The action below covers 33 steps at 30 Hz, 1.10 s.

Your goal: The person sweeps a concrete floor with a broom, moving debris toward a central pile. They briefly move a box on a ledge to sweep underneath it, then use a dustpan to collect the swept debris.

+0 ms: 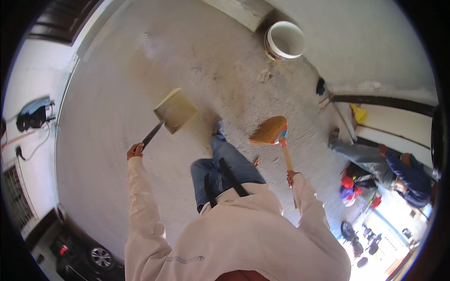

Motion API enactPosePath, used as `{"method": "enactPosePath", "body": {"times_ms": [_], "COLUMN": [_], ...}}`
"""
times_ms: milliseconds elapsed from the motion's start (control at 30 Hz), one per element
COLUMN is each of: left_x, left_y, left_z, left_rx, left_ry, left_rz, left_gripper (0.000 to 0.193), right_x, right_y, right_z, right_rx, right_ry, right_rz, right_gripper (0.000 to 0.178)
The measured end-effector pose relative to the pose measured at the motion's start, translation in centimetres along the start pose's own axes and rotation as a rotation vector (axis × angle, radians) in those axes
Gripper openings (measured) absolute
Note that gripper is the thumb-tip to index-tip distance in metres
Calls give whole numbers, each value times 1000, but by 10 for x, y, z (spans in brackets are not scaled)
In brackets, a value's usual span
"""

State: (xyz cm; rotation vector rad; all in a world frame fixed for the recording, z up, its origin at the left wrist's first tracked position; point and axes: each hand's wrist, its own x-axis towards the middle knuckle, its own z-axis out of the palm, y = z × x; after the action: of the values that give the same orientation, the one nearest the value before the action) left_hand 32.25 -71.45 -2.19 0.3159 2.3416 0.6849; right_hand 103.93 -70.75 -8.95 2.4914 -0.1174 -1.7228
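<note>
My left hand (135,151) is closed around the dark handle of a dustpan (176,111). The pan is square and yellowish-beige, held out ahead of me on the left; whether it touches the floor I cannot tell. My right hand (291,178) grips the wooden stick of a broom (271,131). Its tan straw bristles fan out toward the left, with red and blue bands where they meet the stick. Bristles and pan are apart, with my shoe (218,127) between them. Dusty grit (300,117) covers the concrete around and beyond the broom.
A white bucket (286,41) stands by the wall at the far right. Nearby on the floor is a small pile of debris (265,76). Another person (408,175) is at the right by an opening, near bags (349,192). A dark car (89,253) sits at the lower left.
</note>
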Motion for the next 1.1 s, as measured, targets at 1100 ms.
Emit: {"method": "enactPosePath", "body": {"times_ms": [1100], "left_x": [243], "left_y": [192], "left_z": [206], "left_rx": [609], "left_ry": [-347], "left_rz": [944], "left_gripper": [36], "right_x": [-144], "right_y": [-53], "right_z": [560], "right_rx": [1314], "right_ry": [-718], "right_rz": [327], "right_gripper": [27]}}
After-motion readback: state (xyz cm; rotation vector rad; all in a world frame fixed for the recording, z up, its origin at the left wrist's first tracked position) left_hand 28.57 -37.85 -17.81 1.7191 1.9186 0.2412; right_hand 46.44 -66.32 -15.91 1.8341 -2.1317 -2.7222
